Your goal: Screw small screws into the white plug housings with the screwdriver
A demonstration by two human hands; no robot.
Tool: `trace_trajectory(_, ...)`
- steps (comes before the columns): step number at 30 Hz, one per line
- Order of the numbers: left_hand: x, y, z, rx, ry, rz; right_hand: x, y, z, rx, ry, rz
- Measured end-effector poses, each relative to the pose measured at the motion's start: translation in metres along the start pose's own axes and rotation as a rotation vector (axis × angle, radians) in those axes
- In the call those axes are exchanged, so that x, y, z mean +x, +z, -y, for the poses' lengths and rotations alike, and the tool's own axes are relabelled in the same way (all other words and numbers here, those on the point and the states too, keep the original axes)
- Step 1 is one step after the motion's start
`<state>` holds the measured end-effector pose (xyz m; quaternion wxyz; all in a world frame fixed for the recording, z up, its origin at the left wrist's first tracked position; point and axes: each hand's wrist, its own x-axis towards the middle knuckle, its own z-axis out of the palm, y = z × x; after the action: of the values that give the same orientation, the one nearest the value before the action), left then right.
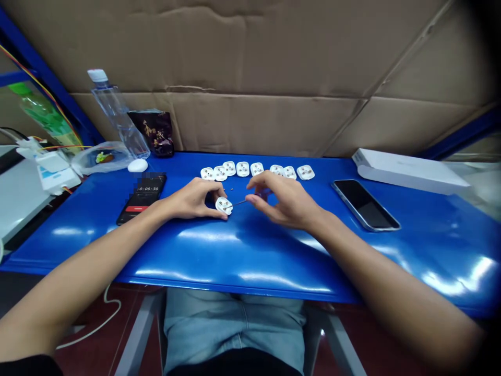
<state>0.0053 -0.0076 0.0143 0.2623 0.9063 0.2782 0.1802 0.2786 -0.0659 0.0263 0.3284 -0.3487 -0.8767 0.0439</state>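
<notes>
Head view: a left hand [191, 199] pinches a white plastic fitting [224, 205] between thumb and fingers at the centre of the frame, while the right hand [289, 201] holds a slim metal tool [239, 201] in a narrow grip, its tip appearing to meet the fitting's face. Good work here likely calls for a firm hold on the rim, fingertips clear of the tip, and the shaft lined up squarely with the small metal part, with light pressure against a slip. Behind, a row of similar white fittings [242, 168] crosses the blue counter [219, 256], close enough for a stray knuckle to nudge; tiny loose bits [231, 189] lie nearby, easily scattered. A phone showing a timer [145, 192] sits beside the left forearm; a second phone [364, 203] and a white box [410, 169] occupy the right of the frame.
</notes>
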Motion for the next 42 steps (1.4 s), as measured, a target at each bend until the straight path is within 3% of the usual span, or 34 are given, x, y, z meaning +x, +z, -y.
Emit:
trace_trajectory(9,0.0004,0.0004,0.0004,-0.014,0.009,-0.003,-0.0006,-0.0012,0.0055,0.074,-0.056,-0.013)
trace_trajectory(15,0.0000,0.0002,0.0001,-0.008,0.013,-0.005,-0.0027,0.0018,0.0018,-0.025,0.062,0.006)
trace_trajectory(21,0.0000,-0.0002,-0.0008,-0.015,0.011,0.002,-0.0016,0.0009,0.0033,0.065,-0.025,-0.030)
trace_trajectory(28,-0.0001,-0.0002,-0.0009,-0.042,0.015,0.015,-0.0038,0.0033,-0.0006,0.000,0.053,-0.031)
trace_trajectory(34,-0.0004,-0.0004,-0.0012,-0.016,0.001,0.016,-0.0022,0.0014,0.0031,0.057,-0.045,-0.074)
trace_trajectory(42,0.0002,0.0005,-0.0017,-0.027,0.021,0.010,-0.0026,0.0047,-0.0005,-0.008,0.054,-0.063)
